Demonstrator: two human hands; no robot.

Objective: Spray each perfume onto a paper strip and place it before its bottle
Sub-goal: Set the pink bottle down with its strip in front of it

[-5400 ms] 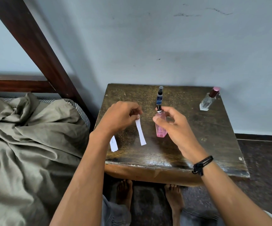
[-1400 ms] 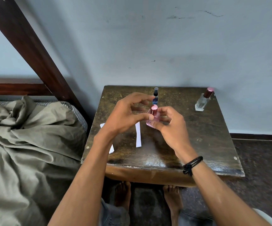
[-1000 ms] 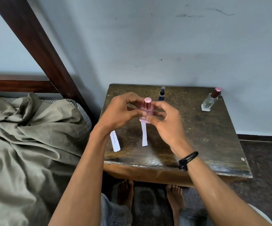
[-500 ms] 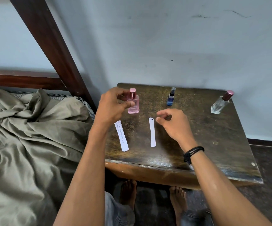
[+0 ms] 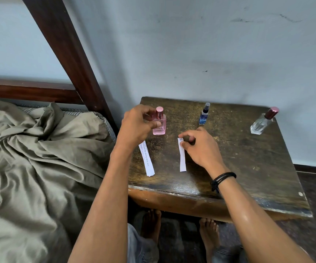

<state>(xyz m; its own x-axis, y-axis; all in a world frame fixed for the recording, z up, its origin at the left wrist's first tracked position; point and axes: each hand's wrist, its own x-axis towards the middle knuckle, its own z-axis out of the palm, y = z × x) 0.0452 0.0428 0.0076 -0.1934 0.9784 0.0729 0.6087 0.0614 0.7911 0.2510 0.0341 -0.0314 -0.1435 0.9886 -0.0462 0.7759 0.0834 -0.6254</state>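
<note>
Pale blue plaster, scuffed in places, backed a dark, worn wooden worktop point(image 5: 248, 158) that stood next to a bed point(image 5: 30, 158) covered in a rumpled olive sheet. A dark bedpost point(image 5: 68, 54) slanted up between them. Three perfumes stood upright in a row along the far side of the worktop: a pink bottle point(image 5: 159, 123) on the left, a small blue bottle point(image 5: 203, 115) in the middle and a clear bottle point(image 5: 261, 123) with a maroon cap well apart at the right corner.

The left hand point(image 5: 136, 126) was curled round the pink bottle, thumb across its front and fingers behind its neck, with the bottle's base on the wood. A printed strip point(image 5: 147, 162) lay flat just in front of that bottle, its far end under the left wrist. Next to it, nearer the centre, lay a plain strip point(image 5: 182, 158), in front of the gap between the pink and blue bottles. The right hand point(image 5: 200, 147), with a black cord wristband point(image 5: 222, 179), pinched the far end of the plain strip between thumb and bent forefinger; the other fingers were tucked in. Bare feet point(image 5: 151, 224) showed on the floor beneath the worktop's near edge.
</note>
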